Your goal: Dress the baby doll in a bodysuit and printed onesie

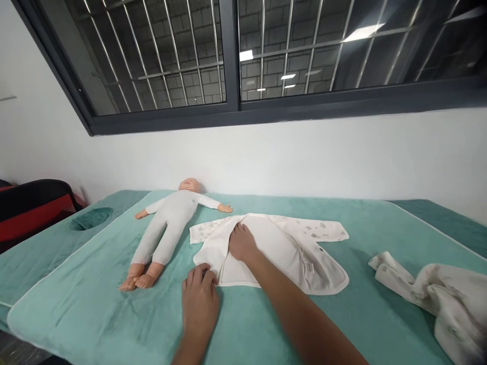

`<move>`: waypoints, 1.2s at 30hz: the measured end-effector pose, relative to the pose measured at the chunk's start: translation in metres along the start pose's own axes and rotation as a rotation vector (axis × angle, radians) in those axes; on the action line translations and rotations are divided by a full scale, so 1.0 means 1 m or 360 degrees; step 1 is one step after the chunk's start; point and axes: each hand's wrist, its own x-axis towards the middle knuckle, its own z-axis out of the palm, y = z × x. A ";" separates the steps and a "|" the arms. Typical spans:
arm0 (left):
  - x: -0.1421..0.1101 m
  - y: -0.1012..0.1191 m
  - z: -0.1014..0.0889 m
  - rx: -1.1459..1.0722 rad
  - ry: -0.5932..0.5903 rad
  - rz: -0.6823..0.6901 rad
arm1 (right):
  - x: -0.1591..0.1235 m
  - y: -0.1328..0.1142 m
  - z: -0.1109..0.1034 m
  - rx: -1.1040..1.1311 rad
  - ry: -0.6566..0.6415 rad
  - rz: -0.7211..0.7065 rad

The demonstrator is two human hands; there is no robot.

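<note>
A white baby jacket (262,258) lies spread on the green cover, its front parted and its printed sleeves stretched out to both sides. My right hand (242,243) reaches into the opening, fingers closed at the left front panel near the neckline. At the lower left corner of the jacket, my left hand (200,294) has its fingers curled on the hem. The fingertips of both hands are partly hidden. To the left lies a baby doll (167,223) on its back, in a white bodysuit, with bare feet toward me.
A crumpled printed baby garment (449,294) lies at the right. The green cover (87,304) spreads over a massage bed with a face hole (91,218) at the left. Behind stand a white wall (304,157) and a barred window (232,61). A red and black item (34,213) is at far left.
</note>
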 end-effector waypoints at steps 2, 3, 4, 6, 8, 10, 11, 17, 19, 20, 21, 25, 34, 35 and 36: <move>-0.001 -0.001 0.000 0.0001 0.0005 0.0010 | -0.007 -0.004 -0.001 0.0014 0.0004 -0.0001; -0.001 -0.001 0.000 0.0000 0.0008 0.0014 | -0.010 -0.003 -0.002 0.0028 0.0007 -0.0001; -0.001 -0.002 0.000 -0.0001 0.0011 0.0017 | -0.012 -0.001 -0.003 0.0045 0.0011 0.0004; -0.001 -0.002 -0.001 -0.0001 0.0017 0.0022 | -0.013 0.011 -0.005 0.0084 0.0027 0.0055; 0.000 -0.002 -0.001 -0.0003 0.0023 0.0025 | -0.012 0.029 -0.007 0.0117 0.0047 0.0153; 0.000 -0.002 -0.002 -0.0008 0.0015 0.0015 | -0.011 0.051 -0.009 0.0138 0.0059 0.0236; 0.000 -0.002 -0.002 -0.0013 0.0009 0.0005 | -0.011 0.061 -0.010 0.0144 0.0062 0.0256; -0.001 -0.002 -0.005 -0.0044 -0.0013 -0.0005 | -0.032 0.104 -0.015 0.0127 0.0085 0.0336; -0.002 -0.002 -0.006 -0.0046 -0.0021 -0.0001 | -0.043 0.107 -0.014 0.0112 0.0088 0.0358; -0.002 -0.001 -0.006 -0.0046 -0.0023 0.0001 | -0.048 0.107 -0.013 0.0106 0.0090 0.0369; -0.001 -0.001 -0.006 -0.0047 -0.0024 0.0001 | -0.052 0.107 -0.012 0.0101 0.0092 0.0383; 0.001 -0.002 -0.007 -0.0064 -0.0010 -0.0017 | -0.067 0.106 -0.011 0.0100 0.0083 0.0456; 0.008 -0.006 -0.014 -0.0360 0.0014 -0.0088 | -0.115 0.072 -0.020 0.0033 0.0050 0.0314; 0.017 -0.013 -0.019 -0.0375 0.0062 -0.0052 | -0.123 0.065 -0.022 0.0112 0.0023 0.0258; 0.029 -0.022 -0.025 -0.0370 0.0122 -0.0021 | -0.128 0.059 -0.025 0.0230 0.0000 0.0219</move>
